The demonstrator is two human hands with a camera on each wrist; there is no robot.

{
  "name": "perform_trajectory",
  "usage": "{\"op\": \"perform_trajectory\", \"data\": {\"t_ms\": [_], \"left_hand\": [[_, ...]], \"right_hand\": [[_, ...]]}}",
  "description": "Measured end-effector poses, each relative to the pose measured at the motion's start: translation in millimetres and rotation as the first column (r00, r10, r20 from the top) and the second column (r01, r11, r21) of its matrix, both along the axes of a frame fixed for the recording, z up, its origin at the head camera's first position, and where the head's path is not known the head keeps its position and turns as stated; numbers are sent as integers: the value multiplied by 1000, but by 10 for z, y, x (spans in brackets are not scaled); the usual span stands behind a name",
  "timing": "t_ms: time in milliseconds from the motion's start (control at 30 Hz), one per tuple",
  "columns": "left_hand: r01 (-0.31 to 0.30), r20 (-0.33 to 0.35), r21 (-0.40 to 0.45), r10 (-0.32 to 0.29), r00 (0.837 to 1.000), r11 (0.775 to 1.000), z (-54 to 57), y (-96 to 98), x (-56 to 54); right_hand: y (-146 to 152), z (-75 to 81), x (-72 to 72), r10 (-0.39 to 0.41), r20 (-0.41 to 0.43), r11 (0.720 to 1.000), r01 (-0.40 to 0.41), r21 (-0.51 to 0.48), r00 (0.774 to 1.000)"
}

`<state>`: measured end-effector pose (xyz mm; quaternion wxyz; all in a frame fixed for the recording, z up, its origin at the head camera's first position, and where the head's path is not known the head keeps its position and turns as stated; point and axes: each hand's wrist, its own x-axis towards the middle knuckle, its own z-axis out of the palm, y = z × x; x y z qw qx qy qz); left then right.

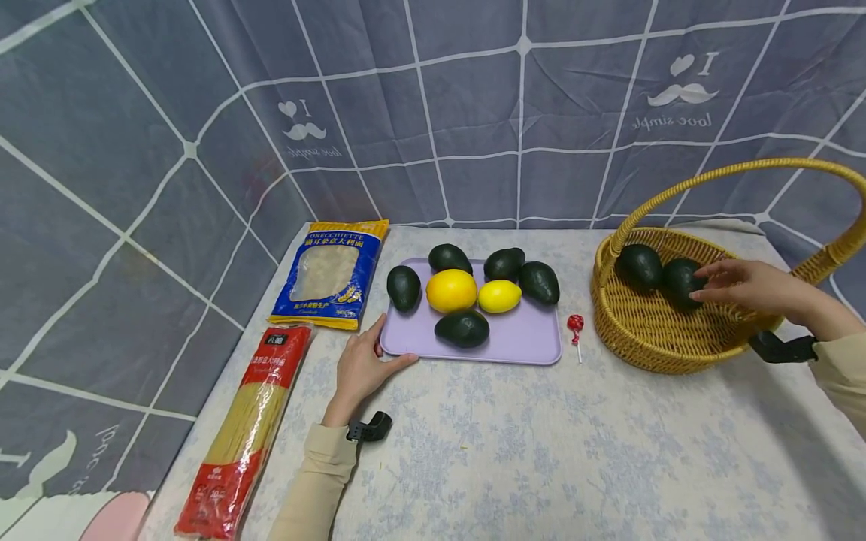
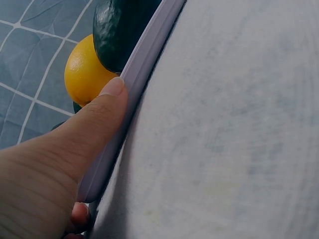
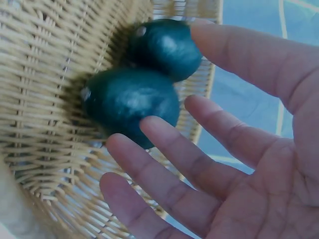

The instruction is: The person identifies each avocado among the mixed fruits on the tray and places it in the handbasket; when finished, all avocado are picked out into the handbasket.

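Head view: saw nearest, at lower left, a long clear plastic pasta packet (image 1: 250,421) with red ends and yellow strands, lying slantwise on a white tablecloth (image 1: 507,451) patterned in pale blue. Just beyond, found the left hand (image 1: 365,368), below it a black wristband (image 1: 370,427) and a beige sleeve (image 1: 318,481), grasping the near left corner of a rectangular light purple tray (image 1: 514,338), with thumb pressed along the near rim in the left wrist view. On that tray, counted five dark green, pear-shaped avocados (image 1: 462,328): one in front, one at the left edge, two along the back, one at the far right corner; among them, noted a round orange-yellow fruit (image 1: 451,291) and a smaller bright yellow lemon (image 1: 500,296). Right of the tray, spotted a red-wrapped lollipop (image 1: 576,324) on a white stick. Farther right, saw a golden-brown wicker basket (image 1: 619,338) with a tall arched handle, containing two dark green fruits (image 1: 639,267) side by side; over these, the right hand (image 1: 751,287), released, with fingers (image 3: 174,152) spread and slightly bent; could not tell whether touching the nearer one. Beyond the left hand, found a blue-and-yellow orecchiette bag (image 1: 328,278); behind everything, a grey-blue cloth (image 1: 473,113) with white grid lines.
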<state>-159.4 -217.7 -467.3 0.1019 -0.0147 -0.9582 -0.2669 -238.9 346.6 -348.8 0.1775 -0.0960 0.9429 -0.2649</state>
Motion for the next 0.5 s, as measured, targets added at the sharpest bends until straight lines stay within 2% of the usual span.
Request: {"op": "perform_trajectory", "data": {"t_ms": [167, 267, 400, 500], "left_hand": [[2, -7, -6, -2, 1000, 1000, 0, -11, -2], [-1, -3, -7, 1, 1000, 1000, 4, -15, -2], [-3, 5, -8, 3, 1000, 1000, 4, -15, -1], [0, 9, -7, 0, 1000, 1000, -3, -11, 3]], "right_hand": [[-126, 39, 146, -8, -35, 1000, 8, 8, 999], [-222, 77, 240, -6, -65, 1000, 5, -20, 998], [-342, 100, 371, -11, -155, 997, -1, -74, 988], [-427, 96, 471, -14, -243, 992, -17, -125, 970]]}}
